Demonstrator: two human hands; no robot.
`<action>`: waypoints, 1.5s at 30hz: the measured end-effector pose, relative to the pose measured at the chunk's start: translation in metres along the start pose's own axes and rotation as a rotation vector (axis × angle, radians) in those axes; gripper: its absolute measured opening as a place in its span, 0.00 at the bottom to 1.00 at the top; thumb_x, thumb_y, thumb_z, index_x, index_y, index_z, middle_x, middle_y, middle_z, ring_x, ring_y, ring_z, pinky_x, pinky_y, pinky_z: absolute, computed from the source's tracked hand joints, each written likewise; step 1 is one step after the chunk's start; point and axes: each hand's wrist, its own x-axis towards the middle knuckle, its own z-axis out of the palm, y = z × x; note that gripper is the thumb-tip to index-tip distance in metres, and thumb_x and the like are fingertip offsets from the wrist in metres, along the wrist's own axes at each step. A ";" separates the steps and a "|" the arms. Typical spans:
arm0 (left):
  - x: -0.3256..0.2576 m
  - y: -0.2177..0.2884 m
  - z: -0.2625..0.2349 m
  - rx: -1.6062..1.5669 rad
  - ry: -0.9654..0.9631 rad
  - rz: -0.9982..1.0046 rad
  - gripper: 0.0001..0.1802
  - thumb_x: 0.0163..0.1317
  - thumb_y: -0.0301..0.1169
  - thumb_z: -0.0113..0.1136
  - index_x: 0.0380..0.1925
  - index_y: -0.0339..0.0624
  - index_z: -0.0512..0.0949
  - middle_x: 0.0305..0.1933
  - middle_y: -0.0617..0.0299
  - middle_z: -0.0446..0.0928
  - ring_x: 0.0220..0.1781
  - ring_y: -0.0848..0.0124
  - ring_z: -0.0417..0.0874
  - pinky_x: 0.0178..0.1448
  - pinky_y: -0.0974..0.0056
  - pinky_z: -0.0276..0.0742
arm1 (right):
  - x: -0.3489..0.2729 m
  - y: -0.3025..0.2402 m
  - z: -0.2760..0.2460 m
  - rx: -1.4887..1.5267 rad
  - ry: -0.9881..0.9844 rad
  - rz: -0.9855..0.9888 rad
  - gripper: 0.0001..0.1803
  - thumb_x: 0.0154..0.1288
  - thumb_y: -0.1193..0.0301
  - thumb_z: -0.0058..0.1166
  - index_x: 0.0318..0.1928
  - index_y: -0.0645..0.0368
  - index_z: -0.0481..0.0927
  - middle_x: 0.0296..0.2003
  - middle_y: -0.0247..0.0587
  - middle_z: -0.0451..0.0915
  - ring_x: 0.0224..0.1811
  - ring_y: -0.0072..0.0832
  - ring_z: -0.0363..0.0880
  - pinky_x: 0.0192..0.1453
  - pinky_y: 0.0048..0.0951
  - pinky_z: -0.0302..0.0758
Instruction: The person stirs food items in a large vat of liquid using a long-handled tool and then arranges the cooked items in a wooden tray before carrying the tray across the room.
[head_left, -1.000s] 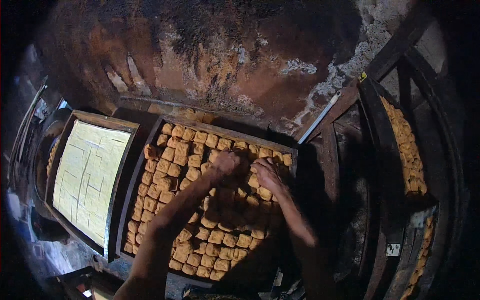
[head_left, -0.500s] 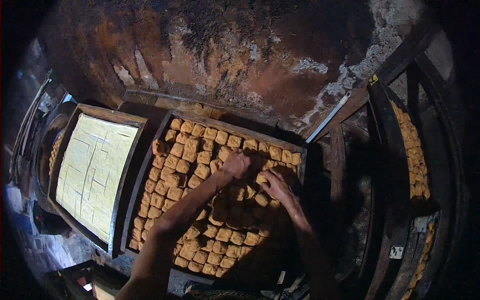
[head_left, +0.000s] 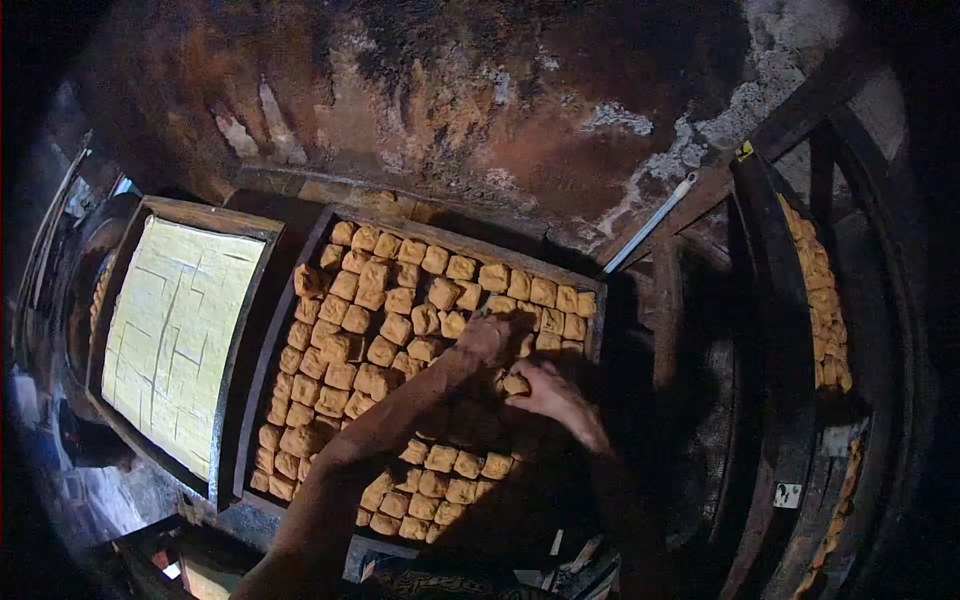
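A wide wooden tray (head_left: 465,238) holds rows of golden-brown cubes that look like fried tofu. My left hand (head_left: 486,340) reaches over the right half of the tray, its fingers curled down among the pieces; what they grip, if anything, is hidden. Close by on the right, my right hand (head_left: 555,395) has its thumb and fingers closed on a fried tofu cube (head_left: 515,384). Most cubes sit side by side, while a few, such as a raised cube (head_left: 443,292), lie on top of others. Shadow from my arms darkens the cubes below my hands.
At the left stands a second wooden frame (head_left: 268,228) with a pale yellow slab (head_left: 180,340) scored by cut lines. A stained wall (head_left: 420,110) rises behind. On the right, dark rack beams (head_left: 770,300) hold more brown cubes (head_left: 822,300); a white rod (head_left: 650,225) leans there.
Both hands have moved slightly nearer to me over the tray. The right hand still holds a cube. The whole view has shifted a little.
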 end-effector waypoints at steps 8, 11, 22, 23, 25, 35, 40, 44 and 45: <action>0.012 0.014 -0.036 -0.209 -0.200 -0.052 0.30 0.40 0.39 0.68 0.44 0.37 0.71 0.38 0.57 0.76 0.44 0.63 0.76 0.44 0.58 0.72 | 0.006 0.054 0.026 0.136 0.160 -0.067 0.19 0.57 0.74 0.52 0.51 0.59 0.70 0.46 0.48 0.72 0.50 0.43 0.69 0.51 0.39 0.70; 0.003 0.022 -0.012 -0.163 -0.070 -0.063 0.29 0.42 0.39 0.66 0.45 0.38 0.72 0.38 0.58 0.76 0.43 0.63 0.76 0.41 0.61 0.73 | 0.001 0.038 0.034 0.051 0.288 -0.070 0.17 0.57 0.75 0.51 0.48 0.61 0.71 0.44 0.47 0.73 0.49 0.43 0.69 0.51 0.39 0.69; -0.010 0.015 0.065 0.381 0.109 -0.003 0.11 0.60 0.36 0.47 0.32 0.39 0.71 0.29 0.63 0.71 0.24 0.72 0.70 0.30 0.67 0.68 | -0.030 0.010 0.029 -0.149 0.546 -0.204 0.09 0.54 0.75 0.54 0.38 0.62 0.76 0.35 0.48 0.75 0.45 0.40 0.70 0.47 0.36 0.69; -0.014 0.016 0.066 0.437 0.110 0.019 0.11 0.61 0.35 0.46 0.31 0.39 0.71 0.28 0.63 0.70 0.22 0.73 0.69 0.29 0.68 0.68 | -0.040 0.012 0.027 -0.034 0.409 -0.159 0.10 0.54 0.74 0.54 0.38 0.60 0.75 0.37 0.47 0.74 0.44 0.41 0.71 0.49 0.38 0.67; -0.036 0.016 0.057 1.725 0.495 -0.182 0.15 0.64 0.36 0.42 0.38 0.34 0.69 0.35 0.57 0.70 0.36 0.68 0.71 0.42 0.64 0.71 | -0.062 0.007 0.034 0.129 0.214 -0.106 0.13 0.53 0.67 0.56 0.40 0.56 0.76 0.40 0.43 0.74 0.44 0.40 0.70 0.49 0.41 0.67; -0.132 0.114 0.028 2.816 0.430 -0.477 0.19 0.66 0.37 0.37 0.51 0.41 0.67 0.49 0.56 0.71 0.46 0.66 0.74 0.56 0.59 0.70 | -0.098 0.008 0.087 -0.306 0.062 -0.035 0.27 0.55 0.59 0.56 0.50 0.64 0.70 0.53 0.50 0.68 0.55 0.45 0.64 0.60 0.40 0.60; -0.153 0.137 0.018 2.446 0.490 0.245 0.27 0.62 0.48 0.45 0.54 0.39 0.65 0.52 0.51 0.70 0.45 0.58 0.76 0.45 0.59 0.77 | -0.129 0.011 0.094 -0.117 0.239 -0.066 0.25 0.52 0.67 0.59 0.50 0.62 0.69 0.51 0.48 0.68 0.57 0.44 0.63 0.59 0.40 0.61; -0.162 0.163 0.048 2.931 -0.096 -0.895 0.20 0.66 0.43 0.38 0.51 0.43 0.67 0.51 0.61 0.70 0.52 0.64 0.70 0.59 0.55 0.62 | -0.135 -0.013 0.095 -0.187 0.205 -0.142 0.28 0.53 0.68 0.58 0.55 0.59 0.66 0.52 0.48 0.67 0.59 0.45 0.61 0.60 0.41 0.61; -0.165 0.170 0.064 2.839 -0.269 -1.260 0.19 0.67 0.42 0.35 0.49 0.44 0.68 0.50 0.64 0.71 0.54 0.65 0.68 0.64 0.54 0.57 | -0.139 -0.017 0.098 -0.128 0.178 -0.073 0.27 0.54 0.69 0.56 0.55 0.60 0.66 0.53 0.49 0.66 0.59 0.45 0.61 0.62 0.42 0.59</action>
